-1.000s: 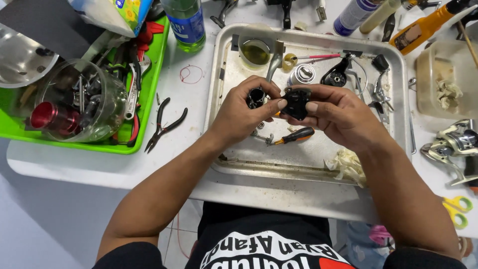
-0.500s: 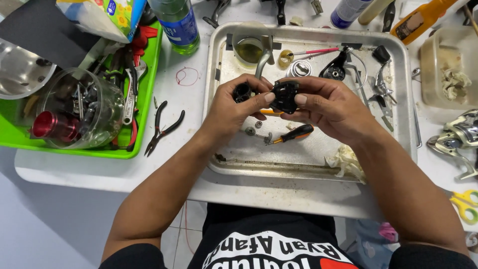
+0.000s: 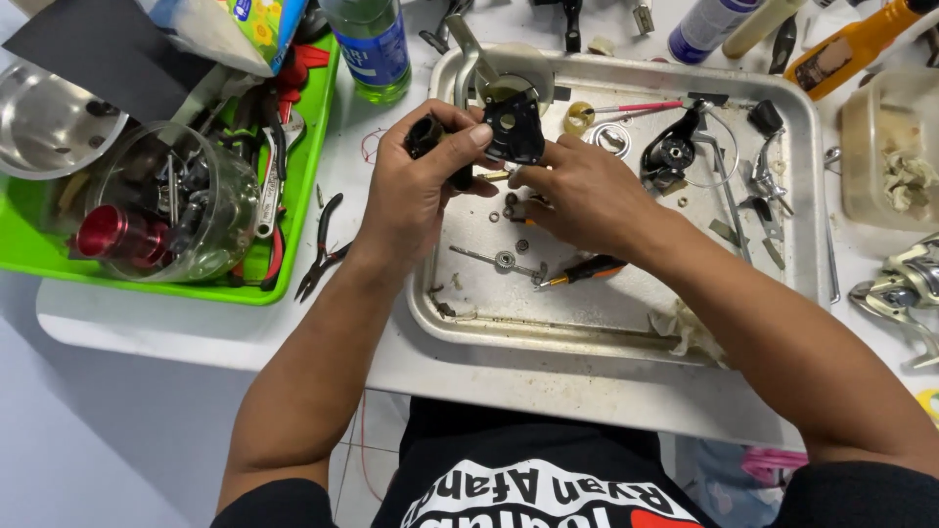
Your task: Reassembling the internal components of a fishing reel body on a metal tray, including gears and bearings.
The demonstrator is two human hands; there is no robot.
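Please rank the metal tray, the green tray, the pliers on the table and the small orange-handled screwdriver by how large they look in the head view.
1. Metal tray, clearly largest.
2. Green tray, though it is cut off by the frame and partly covered, so its full size is unsure.
3. Pliers.
4. Orange-handled screwdriver, slightly smaller.

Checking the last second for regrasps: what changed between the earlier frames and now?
Both hands moved up the metal tray, toward its far end. The left hand now pinches the flat black part by its edge, tilted up, and still grips the dark cylindrical piece. The right hand has dropped just below the part. The small screwdriver, pliers and green tray stayed put.
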